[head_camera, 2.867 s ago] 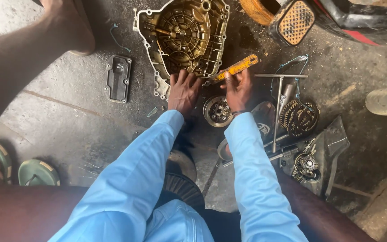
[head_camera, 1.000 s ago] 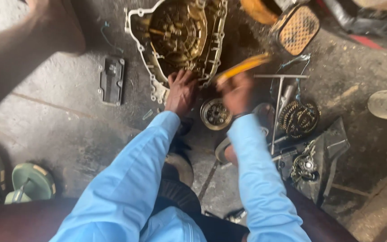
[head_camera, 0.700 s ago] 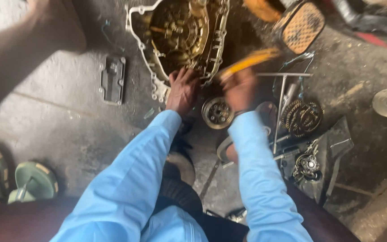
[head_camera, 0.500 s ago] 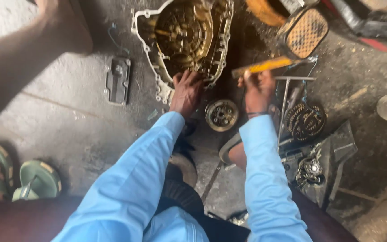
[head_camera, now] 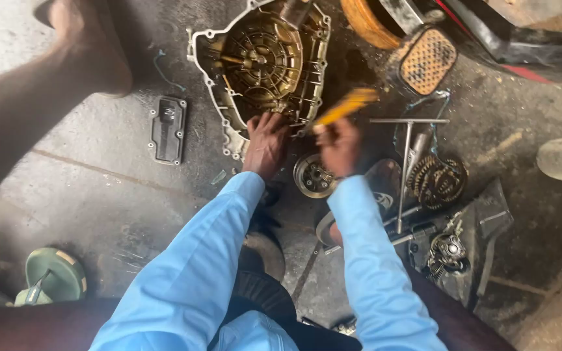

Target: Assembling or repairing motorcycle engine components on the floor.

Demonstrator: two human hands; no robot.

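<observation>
engine cover (head_camera: 261, 65): lies open side up on the floor (head_camera: 99, 188), top centre, just ahead of us.
left hand (head_camera: 266, 142): our fingers rest spread on the cover's lower rim, steadying it.
right hand (head_camera: 337, 144): fingers wrapped round a yellow-handled tool (head_camera: 345, 106), tip at the rim.
round hub (head_camera: 313, 176): on the floor between our wrists.
risk: we judge the tip could slip and gouge the rim if we pry hard.
change: tool was lifted clear half a second ago; now back down at the rim.

A floor-level motorcycle repair workshop.
An opened engine case (head_camera: 261, 65), loose gears (head_camera: 438, 181) and a T-handle wrench (head_camera: 406, 162) lie scattered on oil-stained concrete floor (head_camera: 99, 195).
</observation>
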